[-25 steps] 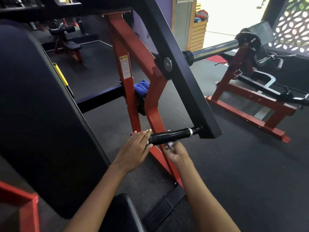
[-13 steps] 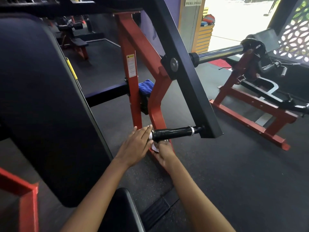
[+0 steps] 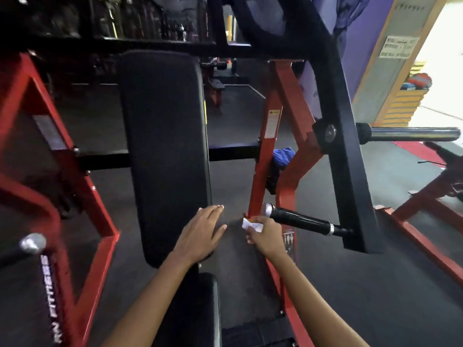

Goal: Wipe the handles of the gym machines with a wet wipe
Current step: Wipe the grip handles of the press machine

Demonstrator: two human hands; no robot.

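A person's right hand pinches a crumpled white wet wipe just below the capped end of a black machine handle, which runs toward four o'clock into a black lever arm. The left hand, fingers straight and spread flat, rests at nine o'clock from the wipe, against the lower edge of a tall black back pad. Red frame posts rise at twelve o'clock behind the handle, with a blue cloth tucked between them and a chrome weight peg at two o'clock.
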